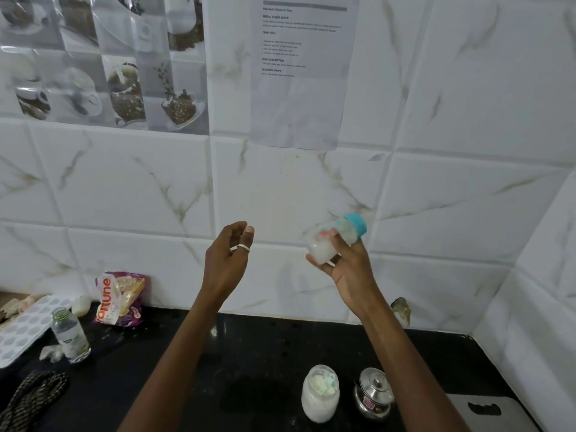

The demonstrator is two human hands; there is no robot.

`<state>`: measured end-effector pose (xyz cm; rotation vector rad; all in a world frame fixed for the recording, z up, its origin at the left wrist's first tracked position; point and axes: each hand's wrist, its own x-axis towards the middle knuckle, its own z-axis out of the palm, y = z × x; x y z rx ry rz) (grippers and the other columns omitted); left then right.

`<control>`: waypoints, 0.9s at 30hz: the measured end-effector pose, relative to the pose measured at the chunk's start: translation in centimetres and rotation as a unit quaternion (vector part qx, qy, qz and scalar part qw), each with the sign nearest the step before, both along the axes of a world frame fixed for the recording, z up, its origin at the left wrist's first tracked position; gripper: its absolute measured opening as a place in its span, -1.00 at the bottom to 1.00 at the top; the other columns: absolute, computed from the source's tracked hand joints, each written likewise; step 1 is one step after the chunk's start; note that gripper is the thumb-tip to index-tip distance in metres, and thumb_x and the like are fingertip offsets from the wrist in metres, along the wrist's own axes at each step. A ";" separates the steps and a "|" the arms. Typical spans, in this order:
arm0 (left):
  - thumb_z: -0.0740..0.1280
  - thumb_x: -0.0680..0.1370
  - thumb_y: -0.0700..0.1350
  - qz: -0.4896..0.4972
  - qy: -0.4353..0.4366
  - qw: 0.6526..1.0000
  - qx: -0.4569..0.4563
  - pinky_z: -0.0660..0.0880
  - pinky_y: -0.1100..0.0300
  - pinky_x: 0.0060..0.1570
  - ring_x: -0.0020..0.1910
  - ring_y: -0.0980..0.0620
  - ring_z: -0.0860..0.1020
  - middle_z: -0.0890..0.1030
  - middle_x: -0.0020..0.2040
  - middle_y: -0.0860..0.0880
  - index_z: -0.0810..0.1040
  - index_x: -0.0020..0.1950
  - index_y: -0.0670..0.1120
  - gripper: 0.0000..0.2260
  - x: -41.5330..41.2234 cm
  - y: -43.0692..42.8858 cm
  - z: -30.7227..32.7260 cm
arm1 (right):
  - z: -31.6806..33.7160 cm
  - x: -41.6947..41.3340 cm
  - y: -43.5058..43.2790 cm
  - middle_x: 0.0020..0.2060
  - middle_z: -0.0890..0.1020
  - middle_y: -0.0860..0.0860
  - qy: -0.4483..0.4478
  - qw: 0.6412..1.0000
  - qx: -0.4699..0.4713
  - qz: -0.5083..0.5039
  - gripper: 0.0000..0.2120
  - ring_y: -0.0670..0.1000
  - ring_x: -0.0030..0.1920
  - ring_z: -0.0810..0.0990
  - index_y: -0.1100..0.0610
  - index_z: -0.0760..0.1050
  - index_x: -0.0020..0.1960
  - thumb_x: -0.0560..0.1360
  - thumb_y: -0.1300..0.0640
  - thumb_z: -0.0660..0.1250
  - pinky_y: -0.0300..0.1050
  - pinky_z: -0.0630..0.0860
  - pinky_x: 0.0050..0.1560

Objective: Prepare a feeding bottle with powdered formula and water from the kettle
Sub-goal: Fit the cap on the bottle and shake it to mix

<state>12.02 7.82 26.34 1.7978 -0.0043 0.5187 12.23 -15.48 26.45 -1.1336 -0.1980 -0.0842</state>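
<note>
Feeding bottle (335,241): held up in the air in front of the wall tiles, above the back-right part of the desk (249,353). It's tilted, teal cap end up and to the right, milky white liquid inside, print on it blurred.
Right hand (346,266): fingers and thumb wrapped round the bottle's lower body.
Left hand (229,257): raised beside it, well apart, fingers loosely curled, thumb near the fingertips, holding nothing. Ring (244,247) on one finger.
Near edge of the desk, below the right arm: glass jar (320,397) with white powder, a small lidded steel pot (374,394) just beside it on the right.
Back-left, leaning on the wall: packet (120,299), reads "fortune".
Left edge: clear small bottle (70,335), green label, text unreadable; patterned grey tray (21,332) beside it.
Near-left corner: striped cord (34,394).
Sheet (304,73) taped to the wall: headings "INITIAL SCENE SETUP", "TASK GOAL", "TASK DESCRIPTION", "REQUIRED PROPS"; body text too small to read.
</note>
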 end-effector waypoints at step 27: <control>0.28 0.62 0.21 -0.018 -0.014 1.000 -0.008 0.47 0.28 0.13 0.19 0.20 0.59 0.63 0.19 0.19 0.53 0.35 0.10 -0.65 -1.1 0.6 0.7 | 2.1 -1.8 0.5 0.19 0.64 0.19 -0.004 0.998 -0.056 -0.018 -0.36 0.20 0.23 0.66 0.12 0.39 0.44 0.45 0.02 0.56 0.26 0.66 0.10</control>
